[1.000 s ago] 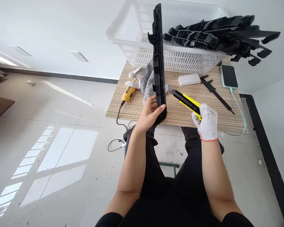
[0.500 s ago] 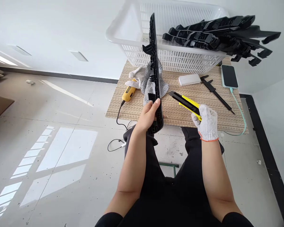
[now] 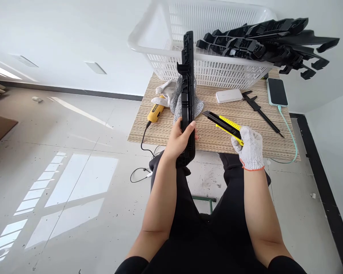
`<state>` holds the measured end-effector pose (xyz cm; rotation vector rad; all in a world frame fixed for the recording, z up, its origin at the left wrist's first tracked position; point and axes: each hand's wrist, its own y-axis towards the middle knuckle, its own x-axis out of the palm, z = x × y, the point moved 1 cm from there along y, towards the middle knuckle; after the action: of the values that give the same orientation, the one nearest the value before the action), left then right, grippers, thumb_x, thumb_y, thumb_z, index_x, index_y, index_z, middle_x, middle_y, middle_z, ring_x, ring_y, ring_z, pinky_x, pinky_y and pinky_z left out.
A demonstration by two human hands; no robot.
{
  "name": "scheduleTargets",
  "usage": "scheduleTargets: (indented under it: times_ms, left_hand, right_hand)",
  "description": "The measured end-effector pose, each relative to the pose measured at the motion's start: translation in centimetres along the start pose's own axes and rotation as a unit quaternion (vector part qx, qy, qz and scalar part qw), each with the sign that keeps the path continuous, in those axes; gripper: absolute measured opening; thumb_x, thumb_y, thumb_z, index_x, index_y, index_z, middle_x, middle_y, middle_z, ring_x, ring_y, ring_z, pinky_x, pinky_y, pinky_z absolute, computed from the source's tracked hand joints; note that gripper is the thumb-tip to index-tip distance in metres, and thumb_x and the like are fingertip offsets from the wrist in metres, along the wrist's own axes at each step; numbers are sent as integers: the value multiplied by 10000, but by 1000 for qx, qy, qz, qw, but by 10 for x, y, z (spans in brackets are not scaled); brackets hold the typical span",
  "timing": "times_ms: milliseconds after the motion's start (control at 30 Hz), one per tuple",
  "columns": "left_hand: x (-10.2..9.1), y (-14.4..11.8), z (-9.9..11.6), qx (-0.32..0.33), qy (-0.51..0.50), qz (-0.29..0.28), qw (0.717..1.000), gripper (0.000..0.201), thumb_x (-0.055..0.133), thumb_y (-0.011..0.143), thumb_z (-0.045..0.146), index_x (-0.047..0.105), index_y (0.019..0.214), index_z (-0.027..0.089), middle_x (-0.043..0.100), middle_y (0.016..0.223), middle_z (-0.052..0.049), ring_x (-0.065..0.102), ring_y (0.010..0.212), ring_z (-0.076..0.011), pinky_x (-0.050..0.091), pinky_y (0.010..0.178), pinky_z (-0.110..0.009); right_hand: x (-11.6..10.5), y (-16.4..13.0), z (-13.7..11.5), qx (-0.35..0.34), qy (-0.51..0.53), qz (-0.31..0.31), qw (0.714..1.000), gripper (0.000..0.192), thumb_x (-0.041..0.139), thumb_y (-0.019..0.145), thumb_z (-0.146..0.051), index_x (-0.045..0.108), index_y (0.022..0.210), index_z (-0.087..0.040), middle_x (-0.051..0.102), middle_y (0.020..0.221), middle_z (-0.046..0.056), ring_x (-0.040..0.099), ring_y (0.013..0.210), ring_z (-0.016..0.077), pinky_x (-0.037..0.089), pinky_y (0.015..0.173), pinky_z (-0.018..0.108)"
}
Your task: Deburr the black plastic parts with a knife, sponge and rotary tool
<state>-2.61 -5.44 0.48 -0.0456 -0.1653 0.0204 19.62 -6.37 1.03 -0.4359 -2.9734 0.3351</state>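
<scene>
A seated person's bare left hand (image 3: 179, 140) grips the near end of a long black plastic strip (image 3: 188, 87), ribbed and notched along its length, held nearly upright above the near edge of a striped wooden table (image 3: 171, 129). The gloved right hand (image 3: 250, 148) is closed around a yellow utility knife (image 3: 224, 123), blade pointing left toward the strip, not touching it. Similar black parts (image 3: 263, 42) lie piled on a white basket (image 3: 217, 68) at the far side.
</scene>
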Motion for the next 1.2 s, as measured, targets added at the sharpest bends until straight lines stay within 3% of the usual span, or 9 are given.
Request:
scheduleTargets:
  times_ms: [367, 567, 700, 833, 967, 1100, 1200]
  left_hand:
    - [1, -3, 4, -22, 0, -20, 1000, 418, 699, 868, 584, 479, 846, 229, 567, 625, 55, 576, 499, -97, 527, 534, -257]
    - [-4, -2, 2, -65, -37, -25, 997, 561, 389, 924, 774, 545, 899, 236, 641, 691, -31, 655, 597, -169, 560, 538, -305]
    - [-8, 3, -4, -63, -67, -33, 995, 513, 373, 952, 709, 575, 963, 237, 683, 757, -45, 729, 764, -219, 618, 642, -345]
    - [-9, 5, -10, -61, -55, -16, 996, 479, 452, 949, 669, 615, 993, 221, 730, 842, -67, 749, 880, -247, 636, 729, -378]
    - [-10, 5, -11, -50, -48, 1, 998, 491, 522, 929, 674, 662, 992, 208, 753, 894, -87, 750, 945, -266, 639, 767, -395]
    - [-11, 6, -11, -33, -39, 2, 999, 485, 517, 941, 659, 696, 942, 208, 754, 889, -86, 750, 975, -270, 642, 767, -388]
    - [-12, 7, -12, 0, -9, 12, 1000, 500, 509, 947, 658, 707, 908, 201, 750, 858, -88, 751, 971, -272, 643, 770, -393]
  right_hand:
    - [0, 0, 0, 17, 3, -5, 1000, 357, 804, 704, -509, 579, 695, -233, 568, 711, -26, 612, 592, 106, 593, 561, 225]
    - [1, 0, -1, 12, -3, -11, 1000, 333, 801, 706, -512, 617, 699, -235, 539, 676, -40, 578, 545, 87, 565, 522, 209]
    - [-5, 0, -4, 5, -53, -83, 995, 275, 828, 690, -451, 707, 706, -205, 578, 654, -18, 539, 496, 85, 485, 426, 204]
    - [-10, 2, -3, -34, -138, -167, 976, 260, 842, 702, -404, 808, 842, -188, 605, 593, -9, 553, 511, 101, 466, 439, 209]
    - [-10, 4, 0, -61, -123, -96, 986, 308, 816, 739, -458, 817, 888, -188, 603, 560, -16, 531, 483, 97, 467, 443, 222]
    - [-6, 4, -1, -31, -131, -147, 980, 319, 866, 679, -420, 819, 871, -170, 626, 575, -2, 551, 499, 101, 471, 455, 225]
    - [-4, 4, -2, -55, -117, -117, 985, 327, 833, 724, -438, 820, 913, -172, 623, 575, -6, 546, 503, 95, 457, 455, 214]
